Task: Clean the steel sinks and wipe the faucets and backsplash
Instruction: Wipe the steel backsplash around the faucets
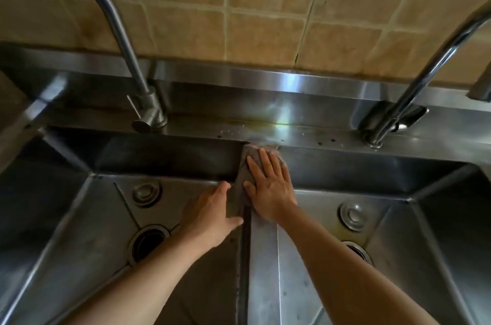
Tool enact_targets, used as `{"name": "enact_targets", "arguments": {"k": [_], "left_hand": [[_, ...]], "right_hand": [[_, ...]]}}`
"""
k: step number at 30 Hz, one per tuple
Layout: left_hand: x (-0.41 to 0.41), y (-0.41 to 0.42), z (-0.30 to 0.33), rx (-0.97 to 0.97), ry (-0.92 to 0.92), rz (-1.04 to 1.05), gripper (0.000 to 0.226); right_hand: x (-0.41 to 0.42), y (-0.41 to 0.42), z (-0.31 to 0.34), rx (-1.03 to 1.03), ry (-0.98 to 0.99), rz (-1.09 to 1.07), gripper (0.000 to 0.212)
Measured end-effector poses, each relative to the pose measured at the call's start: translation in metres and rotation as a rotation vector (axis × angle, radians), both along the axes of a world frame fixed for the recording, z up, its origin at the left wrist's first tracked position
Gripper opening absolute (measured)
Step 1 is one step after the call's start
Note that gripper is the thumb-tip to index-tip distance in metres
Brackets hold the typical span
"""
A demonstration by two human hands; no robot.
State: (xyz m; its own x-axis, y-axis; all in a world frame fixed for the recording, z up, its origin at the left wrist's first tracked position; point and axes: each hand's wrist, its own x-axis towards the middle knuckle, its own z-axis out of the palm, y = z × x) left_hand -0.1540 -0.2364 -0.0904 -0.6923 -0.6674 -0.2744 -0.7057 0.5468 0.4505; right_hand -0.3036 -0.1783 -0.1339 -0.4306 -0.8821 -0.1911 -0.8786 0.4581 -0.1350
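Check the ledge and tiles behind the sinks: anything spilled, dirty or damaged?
Yes. Dark specks and droplets dot the ledge between the faucets, past the cloth under the right hand. A yellowish smear sits near the glare. A dark crack runs down the tile joint above it.

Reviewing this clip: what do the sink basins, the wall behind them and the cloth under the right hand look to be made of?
Sink basins: apparently stainless steel with a brushed finish, grey with streaky highlights and folded seams.
Wall: beige glazed-looking ceramic or stone tile, with pale grout lines between the squares.
Cloth: soft grey-brown fabric, crumpled under the right hand; the weave is too blurred to tell.
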Motion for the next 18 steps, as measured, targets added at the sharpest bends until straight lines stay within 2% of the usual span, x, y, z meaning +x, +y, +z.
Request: {"name": "enact_targets", "arguments": {"k": [3,6,9,16,18], "left_hand": [[-0.014,-0.007,-0.011,0.024,0.02,0.033,0.077],[-0.029,-0.008,-0.016,0.018,0.017,0.051,0.09],[-0.04,-0.007,-0.018,-0.033,0.005,0.055,0.092],[-0.043,-0.008,-0.025,-0.021,-0.056,0.112,0.094],[-0.044,-0.007,-0.025,-0.019,-0.03,0.12,0.097]], "right_hand": [[-0.029,-0.027,-0.001,-0.017,0.0,0.0,0.061],[-0.048,-0.045,-0.002,-0.049,-0.023,-0.007,0.062],[-0.055,-0.053,-0.004,-0.049,-0.032,0.0,0.063],[-0.027,-0.023,-0.002,-0.047,-0.086,-0.016,0.062],[-0.009,-0.008,-0.001,-0.04,-0.083,-0.02,0.07]]}}
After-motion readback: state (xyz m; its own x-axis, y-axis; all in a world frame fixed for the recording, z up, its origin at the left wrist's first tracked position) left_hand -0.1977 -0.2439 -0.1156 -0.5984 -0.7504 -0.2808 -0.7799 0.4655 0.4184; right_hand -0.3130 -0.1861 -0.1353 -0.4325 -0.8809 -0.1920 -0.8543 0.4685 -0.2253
